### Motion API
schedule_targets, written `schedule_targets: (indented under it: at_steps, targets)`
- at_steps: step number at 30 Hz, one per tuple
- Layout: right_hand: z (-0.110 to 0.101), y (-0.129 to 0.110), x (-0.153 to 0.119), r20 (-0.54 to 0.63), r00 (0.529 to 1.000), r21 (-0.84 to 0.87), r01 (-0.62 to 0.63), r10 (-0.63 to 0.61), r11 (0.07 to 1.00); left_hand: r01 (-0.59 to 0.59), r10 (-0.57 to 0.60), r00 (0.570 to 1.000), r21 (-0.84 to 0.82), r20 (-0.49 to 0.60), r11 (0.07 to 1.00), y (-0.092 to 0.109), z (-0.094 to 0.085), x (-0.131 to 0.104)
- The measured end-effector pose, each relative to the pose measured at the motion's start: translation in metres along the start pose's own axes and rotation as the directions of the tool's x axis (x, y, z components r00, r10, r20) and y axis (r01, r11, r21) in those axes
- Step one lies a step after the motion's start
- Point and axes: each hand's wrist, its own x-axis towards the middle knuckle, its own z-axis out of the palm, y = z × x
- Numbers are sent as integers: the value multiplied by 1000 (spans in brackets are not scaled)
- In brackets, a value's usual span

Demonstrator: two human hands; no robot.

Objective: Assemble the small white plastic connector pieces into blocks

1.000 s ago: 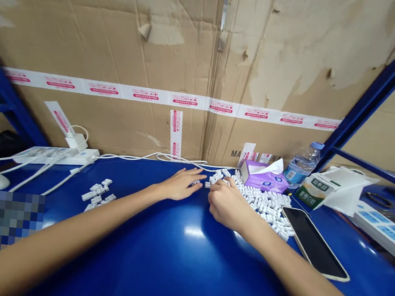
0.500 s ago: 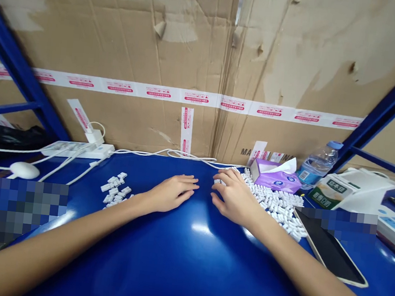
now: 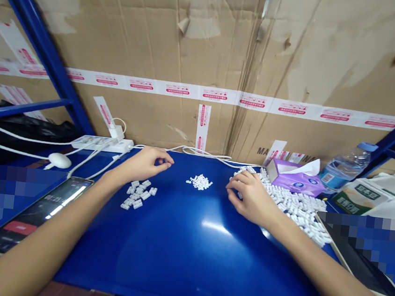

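Note:
My left hand [image 3: 148, 163] is raised over the blue table behind a loose cluster of white plastic pieces [image 3: 138, 193]. Its fingers stretch to the right, with the thumb apart below them, and nothing shows between them. A small heap of tiny white pieces [image 3: 201, 182] lies between the hands. My right hand [image 3: 251, 193] is at the left edge of a large pile of white plastic pieces [image 3: 292, 206]. Its fingers are bent but apart; their tips point left, and I see nothing held. The right hand and wrist hide some of the pile.
A purple tissue pack [image 3: 296, 179] and a water bottle [image 3: 345, 170] stand behind the pile. A dark tablet [image 3: 358, 259] lies at the right. Left are a phone [image 3: 31, 215], a power strip [image 3: 102, 143] and white cables. A cardboard wall [image 3: 157, 59] closes the back.
My left hand has moved left and back, uncovering the small heap in the middle. My right hand stays by the big pile, its fingers more bent. The view has turned, bringing the phone into sight.

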Motion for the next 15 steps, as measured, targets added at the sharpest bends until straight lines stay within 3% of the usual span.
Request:
schedule_targets:
  at_steps: [3,7,13,15]
  targets:
    - [5,-12,-2,41,999,88,31,-35,996,57,-56,982,0,180,998,-8,-19,-9]
    - [7,-17,-2,53,997,153,40,-48,987,129,-121,910,8,396,992,-11,-27,-15]
    - [8,-15,-2,49,998,164,33,-42,986,117,-61,851,-74,522,990,-3,-16,-15]
    - [9,-14,-2,50,998,173,30,-40,985,84,-9,850,-120,527,989,2,-13,-14]
